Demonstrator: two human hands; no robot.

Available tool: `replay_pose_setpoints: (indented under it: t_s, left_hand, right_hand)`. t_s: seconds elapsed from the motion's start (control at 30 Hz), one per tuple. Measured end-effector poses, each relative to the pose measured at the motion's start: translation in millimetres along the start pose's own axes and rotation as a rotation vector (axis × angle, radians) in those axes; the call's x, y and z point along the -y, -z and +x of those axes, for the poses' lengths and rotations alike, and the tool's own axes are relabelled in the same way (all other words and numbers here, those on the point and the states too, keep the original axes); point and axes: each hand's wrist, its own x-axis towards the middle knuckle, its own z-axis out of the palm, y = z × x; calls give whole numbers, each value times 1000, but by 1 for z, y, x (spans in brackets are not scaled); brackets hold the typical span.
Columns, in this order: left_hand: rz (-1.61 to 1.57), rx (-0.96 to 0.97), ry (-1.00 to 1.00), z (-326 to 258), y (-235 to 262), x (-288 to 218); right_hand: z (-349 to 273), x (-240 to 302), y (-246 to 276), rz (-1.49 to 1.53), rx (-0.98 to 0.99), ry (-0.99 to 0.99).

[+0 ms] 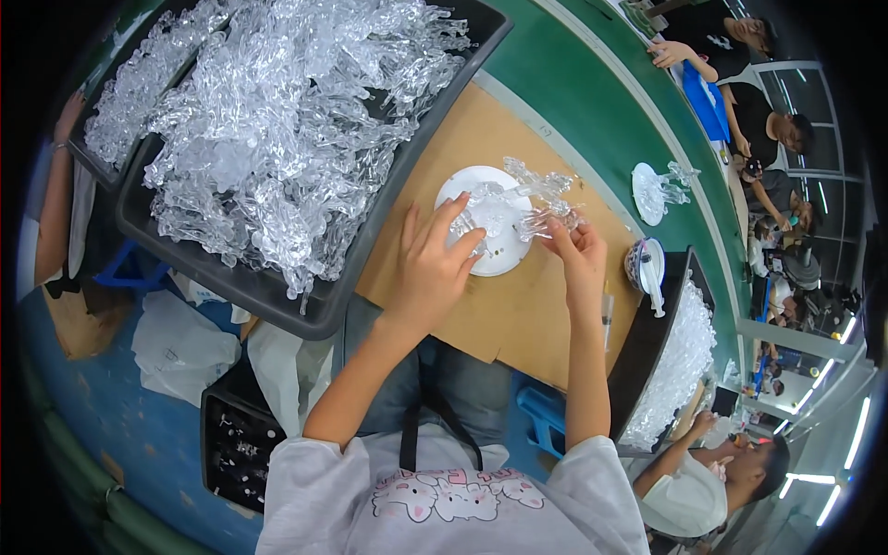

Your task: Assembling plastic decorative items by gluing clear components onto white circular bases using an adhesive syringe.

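A round white plate [497, 262] lies on the brown board in front of me, with clear plastic pieces on and over it. My left hand [433, 262] reaches over the plate's left side, its thumb and index finger bent around a clear plastic piece [460, 228]. At the plate's right edge, my right hand [577, 252] pinches a branched clear plastic piece [535, 222] between thumb and fingers. More clear branches [546, 181] stick out past the plate's upper right. Where the pieces join or overlap is hard to make out.
A large dark tray [339, 310] heaped with clear plastic pieces stands at the left. On the right are a black bin [638, 356] of clear bits, a bowl [635, 263] and another white plate [650, 211]. Below left sits a black crate [242, 439]. Several people work along the far tables.
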Motion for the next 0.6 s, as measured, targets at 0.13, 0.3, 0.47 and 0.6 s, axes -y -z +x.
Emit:
replay_pose_setpoints:
  t_s: [0.13,0.3,0.47,0.6]
  left_hand:
    - [35,-10,5,-2,0,-8]
    - [68,-19,15,-3,0,-9]
    - [73,-1,54,-4,-2,-9]
    - [68,-4,74,-5,-4,-9]
  right_hand:
    - [-8,3,-10,-95,-63,106]
    - [-19,5,-24,-238,-155,178]
    - [-24,8,-25,-378,-175,161]
    - [-31,15,-32,-458,-164,179]
